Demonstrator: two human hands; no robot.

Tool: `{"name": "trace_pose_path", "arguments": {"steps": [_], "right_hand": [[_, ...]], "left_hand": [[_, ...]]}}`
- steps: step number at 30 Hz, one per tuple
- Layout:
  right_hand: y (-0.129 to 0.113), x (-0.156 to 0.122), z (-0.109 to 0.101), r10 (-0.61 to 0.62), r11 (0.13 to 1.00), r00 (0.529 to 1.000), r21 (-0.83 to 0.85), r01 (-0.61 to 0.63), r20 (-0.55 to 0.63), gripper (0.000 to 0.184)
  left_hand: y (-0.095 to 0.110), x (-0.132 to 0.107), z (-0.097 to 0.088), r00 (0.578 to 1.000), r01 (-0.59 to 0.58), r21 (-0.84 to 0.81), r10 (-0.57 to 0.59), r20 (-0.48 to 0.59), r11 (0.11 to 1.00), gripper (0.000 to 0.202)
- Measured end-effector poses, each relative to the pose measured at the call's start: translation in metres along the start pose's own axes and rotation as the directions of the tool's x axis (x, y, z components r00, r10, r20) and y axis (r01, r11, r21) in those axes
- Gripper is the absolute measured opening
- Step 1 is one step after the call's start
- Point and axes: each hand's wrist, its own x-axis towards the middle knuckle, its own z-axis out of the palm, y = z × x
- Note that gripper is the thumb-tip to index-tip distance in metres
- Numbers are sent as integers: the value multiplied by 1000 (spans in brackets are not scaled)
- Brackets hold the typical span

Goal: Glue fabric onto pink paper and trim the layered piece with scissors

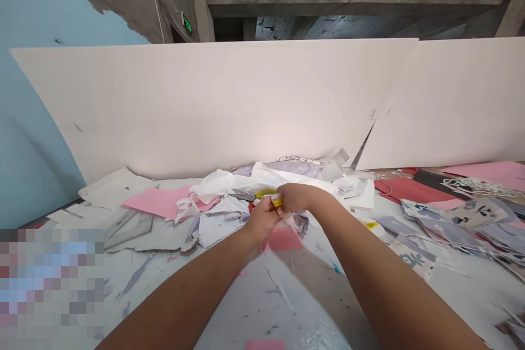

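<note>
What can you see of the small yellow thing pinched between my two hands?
The small yellow object is mostly hidden by fingers. Only a short, rounded, bright yellow patch with fine darker bands shows. It may be a roll of tape, but that is unclear. The left hand and the right hand both pinch it, holding it just above the pile of scraps on the table. Its material and full shape cannot be told.

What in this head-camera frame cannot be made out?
1. The small yellow object pinched between left hand and right hand: head view, fingers cover most of it.
2. Lower-left corner: head view, a pixelated block hides everything there.
3. The green wall sign: head view, too small to read.
4. The flower-patterned fabric pieces: head view, cut off by right edge.
</note>
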Motion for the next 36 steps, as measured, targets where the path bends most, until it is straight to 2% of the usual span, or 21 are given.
{"name": "trace_pose_path", "arguments": {"steps": [5, 16, 29, 36], "right_hand": [[4, 3, 1, -6, 998, 1000, 57, 4, 28, 20], [6, 2, 0, -19, 987, 995, 159, 3, 98, 21], [10, 4, 1, -22, 969, 988, 247, -17, 153, 28], [13, 9, 4, -18, 962, 983, 271, -32, 180, 23]], "left_hand": [[2, -3, 2, 998, 51, -3, -51, 28, 999, 40], [9, -9, 8, 990, 141, -8, -141, -28, 990, 36], [5, -11, 7, 987, 160, 11, -160, 0, 987, 33], [14, -14, 13, 978, 210, -3, -210, -14, 978, 40]]}}
